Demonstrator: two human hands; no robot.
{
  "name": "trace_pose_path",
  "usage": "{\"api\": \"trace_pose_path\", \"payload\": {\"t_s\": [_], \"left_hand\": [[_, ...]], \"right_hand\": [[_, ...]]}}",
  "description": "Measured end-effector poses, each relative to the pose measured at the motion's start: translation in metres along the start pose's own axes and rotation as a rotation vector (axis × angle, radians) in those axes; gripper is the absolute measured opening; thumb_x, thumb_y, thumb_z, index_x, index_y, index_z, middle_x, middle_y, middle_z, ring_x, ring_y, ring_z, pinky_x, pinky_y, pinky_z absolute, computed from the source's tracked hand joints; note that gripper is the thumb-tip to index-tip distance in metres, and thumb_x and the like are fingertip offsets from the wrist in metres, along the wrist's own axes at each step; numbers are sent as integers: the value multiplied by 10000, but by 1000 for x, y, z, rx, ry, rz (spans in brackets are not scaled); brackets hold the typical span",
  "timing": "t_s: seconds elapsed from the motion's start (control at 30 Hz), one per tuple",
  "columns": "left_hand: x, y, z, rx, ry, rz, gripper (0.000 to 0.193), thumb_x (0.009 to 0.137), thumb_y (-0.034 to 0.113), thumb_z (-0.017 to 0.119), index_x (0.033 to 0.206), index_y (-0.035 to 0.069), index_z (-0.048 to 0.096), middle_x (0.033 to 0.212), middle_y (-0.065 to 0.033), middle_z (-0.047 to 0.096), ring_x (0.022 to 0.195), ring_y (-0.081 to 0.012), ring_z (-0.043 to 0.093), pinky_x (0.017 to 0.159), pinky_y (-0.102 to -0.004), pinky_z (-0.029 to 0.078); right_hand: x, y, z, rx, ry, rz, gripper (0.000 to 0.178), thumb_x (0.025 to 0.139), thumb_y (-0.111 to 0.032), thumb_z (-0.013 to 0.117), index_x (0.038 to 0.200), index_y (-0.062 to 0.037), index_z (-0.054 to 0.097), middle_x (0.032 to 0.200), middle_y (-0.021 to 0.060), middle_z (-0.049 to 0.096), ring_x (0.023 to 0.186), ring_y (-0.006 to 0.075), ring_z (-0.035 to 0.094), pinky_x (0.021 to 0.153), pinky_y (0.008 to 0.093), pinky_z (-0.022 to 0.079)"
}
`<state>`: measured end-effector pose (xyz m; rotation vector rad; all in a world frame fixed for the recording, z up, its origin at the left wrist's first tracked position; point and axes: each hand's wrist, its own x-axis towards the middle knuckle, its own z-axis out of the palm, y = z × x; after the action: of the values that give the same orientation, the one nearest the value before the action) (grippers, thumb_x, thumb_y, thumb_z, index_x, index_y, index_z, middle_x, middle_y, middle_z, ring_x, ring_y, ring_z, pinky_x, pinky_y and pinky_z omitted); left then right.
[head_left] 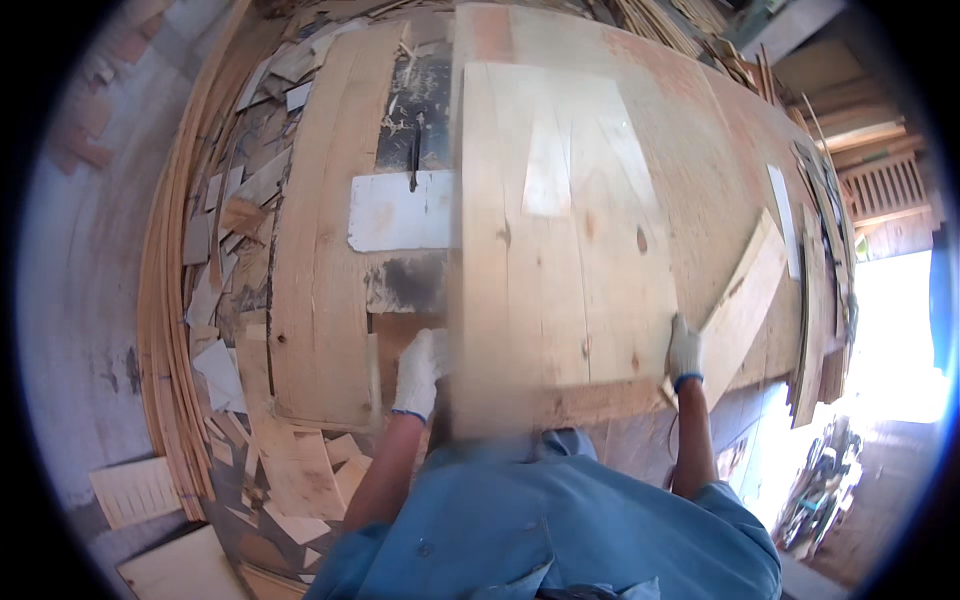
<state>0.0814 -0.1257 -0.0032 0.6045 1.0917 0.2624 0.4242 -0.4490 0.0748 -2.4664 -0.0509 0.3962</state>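
Both gloved hands clamp the glued pine panel [560, 230] — left hand [418, 372] at seven o'clock, right hand [685, 350] at four — fingers near the saw blade [413, 160] could get nicked if it kicks.

A woodworking shop; table saw blade [413, 158] in its slot; stacked thin strips [165, 330]; offcuts [300, 470] everywhere

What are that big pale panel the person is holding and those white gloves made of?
The panel looks like bare, unfinished softwood boards glued edge to edge: pale grain, dark knots and lengthwise seams show. The left hand and right hand, both gripping its near edge, wear what seem to be white knitted fabric gloves; the right glove's cuff has a blue edge.
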Motion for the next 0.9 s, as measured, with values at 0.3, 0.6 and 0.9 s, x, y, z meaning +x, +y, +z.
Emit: {"api": "trace_pose_path", "payload": {"t_s": [0.3,0.6,0.9], "left_hand": [[-33,-128,-118,718,-203,404,398,1000,343,512,1137,-7,642,1105,-163,665,1011,-273,629,882,-398,492],[-162,-70,-114,912,172,548,337,978,308,541,892,-7,624,856,-87,654,769,-223,574,687,-441,425],[-259,-185,-198,554,377,352,394,1029,292,487,1197,-41,614,1193,-147,654,1098,-261,607,976,-378,458]], "right_hand": [[-248,230,58,109,51,228,543,1032,-424,471,781,15,668,647,-3,575,600,92,487,537,324,392],[-342,176,105,375,3,289,473,1029,-350,439,802,28,608,640,41,509,614,123,443,566,363,382],[-364,209,81,223,-144,101,422,1009,-300,486,829,58,614,653,121,539,643,152,469,616,377,413]]}}
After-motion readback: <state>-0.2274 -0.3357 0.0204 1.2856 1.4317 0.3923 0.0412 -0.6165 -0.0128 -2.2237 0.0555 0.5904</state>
